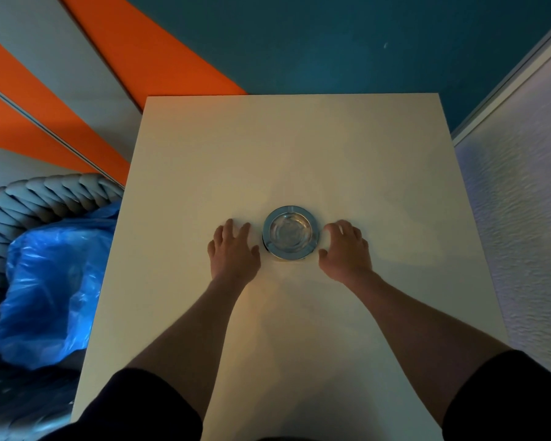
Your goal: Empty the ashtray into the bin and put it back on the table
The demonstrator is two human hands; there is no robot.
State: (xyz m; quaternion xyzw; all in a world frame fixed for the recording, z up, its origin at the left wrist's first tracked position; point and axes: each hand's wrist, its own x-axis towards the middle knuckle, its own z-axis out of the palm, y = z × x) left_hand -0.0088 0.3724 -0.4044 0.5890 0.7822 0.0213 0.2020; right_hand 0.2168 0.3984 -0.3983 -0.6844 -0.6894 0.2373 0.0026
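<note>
A round glass ashtray (289,232) with a metal rim stands upright on the white table (287,148), near its middle. Its bowl looks clear, with nothing visible inside. My left hand (234,249) lies flat on the table just left of the ashtray, fingers spread, a small gap away from it. On the ashtray's right, my right hand (345,248) rests with fingers curled loosely, close to the rim but apart from it. Neither hand holds anything. The bin (48,275), a woven grey basket lined with a blue plastic bag, sits on the floor left of the table.
A textured white wall (522,233) runs close along the table's right side. Beyond the table's far edge the floor is teal (331,43), with orange and grey stripes (77,74) at the far left. The bin's woven rim touches the table's left edge.
</note>
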